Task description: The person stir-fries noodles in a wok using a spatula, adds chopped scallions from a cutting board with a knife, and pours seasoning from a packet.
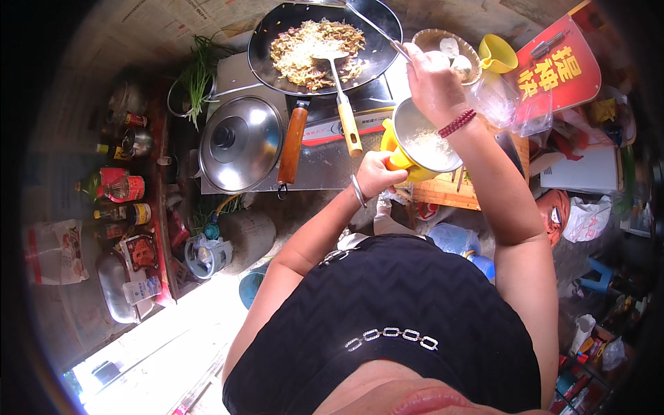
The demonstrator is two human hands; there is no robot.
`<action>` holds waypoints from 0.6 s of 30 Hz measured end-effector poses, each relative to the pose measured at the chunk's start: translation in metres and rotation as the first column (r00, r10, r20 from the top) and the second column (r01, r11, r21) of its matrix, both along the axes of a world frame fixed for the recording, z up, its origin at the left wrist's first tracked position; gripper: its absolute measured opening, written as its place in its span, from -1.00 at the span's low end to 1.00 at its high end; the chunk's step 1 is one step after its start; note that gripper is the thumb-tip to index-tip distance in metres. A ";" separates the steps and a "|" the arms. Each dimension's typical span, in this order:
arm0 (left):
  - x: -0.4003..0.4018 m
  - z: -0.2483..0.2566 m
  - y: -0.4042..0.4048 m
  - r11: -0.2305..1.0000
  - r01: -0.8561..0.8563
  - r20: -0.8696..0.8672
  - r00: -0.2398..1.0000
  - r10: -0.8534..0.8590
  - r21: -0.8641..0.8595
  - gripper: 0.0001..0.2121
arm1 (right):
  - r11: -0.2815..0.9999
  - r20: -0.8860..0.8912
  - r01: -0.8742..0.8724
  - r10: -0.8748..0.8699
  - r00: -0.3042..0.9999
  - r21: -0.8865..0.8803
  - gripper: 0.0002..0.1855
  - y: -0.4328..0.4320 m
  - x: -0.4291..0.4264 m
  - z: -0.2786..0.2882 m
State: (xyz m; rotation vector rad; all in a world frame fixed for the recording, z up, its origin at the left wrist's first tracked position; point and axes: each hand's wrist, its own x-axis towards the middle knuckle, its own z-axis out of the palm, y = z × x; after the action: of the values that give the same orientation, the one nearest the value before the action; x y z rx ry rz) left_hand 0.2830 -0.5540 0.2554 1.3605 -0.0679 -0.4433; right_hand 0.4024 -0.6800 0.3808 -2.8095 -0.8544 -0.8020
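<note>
My left hand (381, 174) grips the yellow handle of a yellow pot (430, 150) with a pale metal inside. Some light-coloured food sits at the bottom of this pot. Above it, my right hand (436, 78) holds a long thin metal utensil (371, 23), which reaches across the black wok (264, 57); its far end is cut off by the frame. Stir-fried noodle-like food (306, 57) fills the wok's middle. A metal spatula with a wooden handle (350, 129) rests in the wok, handle out over the rim.
The wok stands on a gas stove (337, 127), with a steel lid (241, 145) left of its handle. A basket (425, 39), a yellow scoop (498, 54) and a wooden cutting board (446, 192) lie right. Bottles (127, 189) line a left shelf; a gas cylinder (249, 238) lies below.
</note>
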 end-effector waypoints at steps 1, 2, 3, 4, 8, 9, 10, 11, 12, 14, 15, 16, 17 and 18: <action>0.000 0.001 -0.001 1.000 0.000 -0.004 1.000 0.000 0.012 -0.81 | 0.998 -0.047 0.014 -0.017 0.999 -0.059 -0.76 -0.001 -0.001 0.002; 0.001 0.002 -0.002 1.000 -0.007 -0.012 1.000 0.007 -0.015 -0.82 | 0.992 -0.094 0.028 -0.040 0.995 -0.119 -0.77 -0.003 -0.002 0.005; 0.001 0.001 -0.003 1.000 -0.012 -0.010 1.000 0.012 -0.011 -0.83 | 0.983 -0.145 0.043 -0.069 0.987 -0.177 -0.78 -0.006 -0.005 0.005; 0.002 0.000 -0.004 1.000 -0.013 -0.007 1.000 0.013 -0.007 -0.83 | 0.971 -0.162 0.066 -0.105 0.981 -0.228 -0.79 -0.012 -0.004 0.004; 0.008 -0.008 -0.004 1.000 -0.022 0.019 1.000 0.022 0.018 -0.80 | 0.929 -0.140 0.031 0.023 0.990 0.369 -0.77 -0.060 -0.021 0.009; 0.010 -0.010 -0.004 0.999 -0.024 0.033 0.999 0.023 0.024 -0.80 | 0.908 -0.164 0.098 -0.032 0.986 0.408 -0.71 -0.077 -0.031 0.008; 0.009 -0.011 -0.002 0.998 -0.047 0.043 0.998 0.045 0.049 -0.80 | 0.863 -0.278 0.173 -0.040 0.960 0.474 -0.68 -0.090 -0.046 0.011; 0.011 -0.011 -0.003 0.998 -0.047 0.035 0.998 0.045 0.050 -0.80 | 0.811 -0.382 0.270 -0.063 0.922 0.519 -0.69 -0.103 -0.067 0.016; 0.012 -0.007 -0.006 0.998 -0.038 0.030 0.999 0.037 0.046 -0.80 | 0.833 -0.313 0.227 -0.069 0.947 0.505 -0.69 -0.125 -0.083 0.008; 0.016 -0.005 -0.009 1.000 -0.016 0.046 0.999 0.015 0.025 -0.79 | 0.780 -0.424 0.332 -0.096 0.901 0.530 -0.65 -0.145 -0.127 0.006; 0.017 -0.002 -0.011 1.000 -0.025 0.054 0.998 0.025 -0.002 -0.79 | 0.741 -0.575 0.486 -0.167 0.801 0.463 -0.67 -0.146 -0.147 0.008; 0.019 -0.002 -0.012 0.999 -0.022 0.071 0.997 0.021 0.024 -0.79 | 0.756 -0.555 0.474 -0.178 0.812 0.451 -0.68 -0.153 -0.162 -0.002; 0.020 -0.001 -0.013 0.999 -0.021 0.088 0.996 0.017 0.049 -0.79 | 0.771 -0.536 0.462 -0.188 0.823 0.439 -0.69 -0.160 -0.175 -0.018; 0.021 0.001 -0.014 0.998 -0.018 0.090 0.996 0.012 0.066 -0.79 | 0.789 -0.493 0.453 -0.223 0.841 0.416 -0.70 -0.163 -0.186 -0.031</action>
State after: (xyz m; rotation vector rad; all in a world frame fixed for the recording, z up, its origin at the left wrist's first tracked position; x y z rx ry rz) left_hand 0.3045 -0.5679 0.2562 1.4460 -0.1177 -0.3748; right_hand 0.2164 -0.8432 0.3493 -2.5005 -0.0215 -0.3416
